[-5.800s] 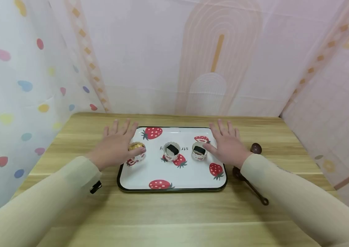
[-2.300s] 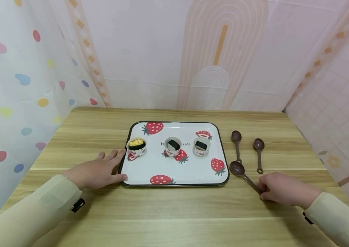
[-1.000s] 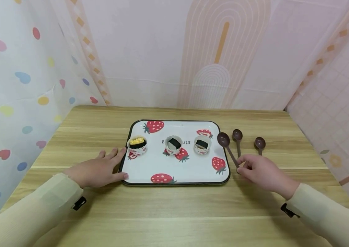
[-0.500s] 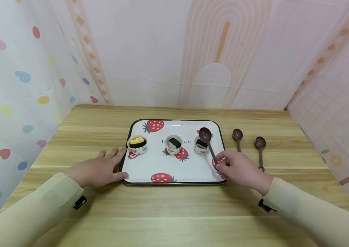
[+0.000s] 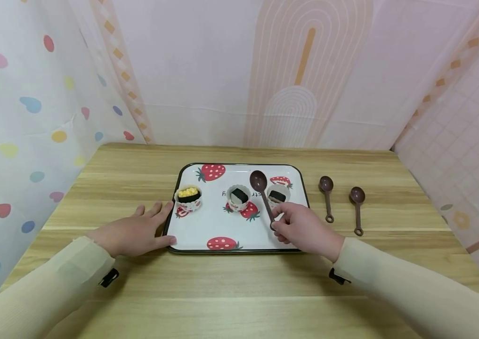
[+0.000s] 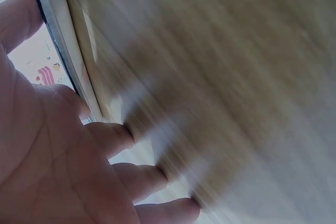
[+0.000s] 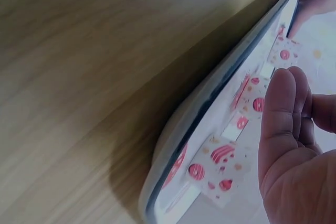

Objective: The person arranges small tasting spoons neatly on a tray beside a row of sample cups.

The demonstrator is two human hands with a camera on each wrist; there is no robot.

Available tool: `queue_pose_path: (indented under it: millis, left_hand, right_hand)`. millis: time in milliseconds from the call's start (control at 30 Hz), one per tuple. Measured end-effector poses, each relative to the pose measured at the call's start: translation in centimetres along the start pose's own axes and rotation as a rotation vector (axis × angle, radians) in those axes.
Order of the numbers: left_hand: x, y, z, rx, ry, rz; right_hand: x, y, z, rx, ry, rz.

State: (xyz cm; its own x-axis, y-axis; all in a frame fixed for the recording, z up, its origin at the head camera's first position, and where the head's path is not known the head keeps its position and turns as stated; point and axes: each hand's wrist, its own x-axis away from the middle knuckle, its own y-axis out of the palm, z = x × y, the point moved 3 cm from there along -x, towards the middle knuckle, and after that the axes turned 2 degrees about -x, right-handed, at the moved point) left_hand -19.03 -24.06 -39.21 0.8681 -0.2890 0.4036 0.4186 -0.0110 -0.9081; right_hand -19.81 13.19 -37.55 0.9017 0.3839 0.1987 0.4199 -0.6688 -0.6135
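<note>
big brown spoon (image 5: 258, 182) pinched near the lower end of its handle, between thumb and fingers of the right hand (image 5: 304, 231). in the head view, held over the tray (image 5: 197, 240), to the left of that hand and farther from the body. long axis running mostly away from the body, leaning a little to the left toward the far end, with the round end farthest out. round end placed, by eye, between the middle cup (image 5: 236, 207) and the right cup (image 5: 281, 188), slightly beyond both: a gap that, as a judgement, any further movement depends on. height above the tray impossible to tell; spoon not visible in either wrist view.

right hand plainly the nearer, and just beside the right cup. left hand (image 5: 134, 235) well apart from the spoon, at the left edge of the tray, fingers spread and grasping nothing; thumb over the rim, other fingers just outside it, by the table (image 5: 205, 292). left cup (image 5: 190, 207) just beyond those fingertips, inside the tray.

off to the right of the tray, lying apart on the table: inner small spoon (image 5: 326, 184) and outer small spoon (image 5: 357, 195), round ends pointing away from the body.
</note>
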Motion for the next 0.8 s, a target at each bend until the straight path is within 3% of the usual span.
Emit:
queue_pose_path:
  millis: [800]
  left_hand:
    - [0.1, 0.1, -0.1, 0.022, -0.018, -0.023]
  right_hand:
    - [-3.0, 4.0, -2.9, -0.156, 0.016, -0.04]
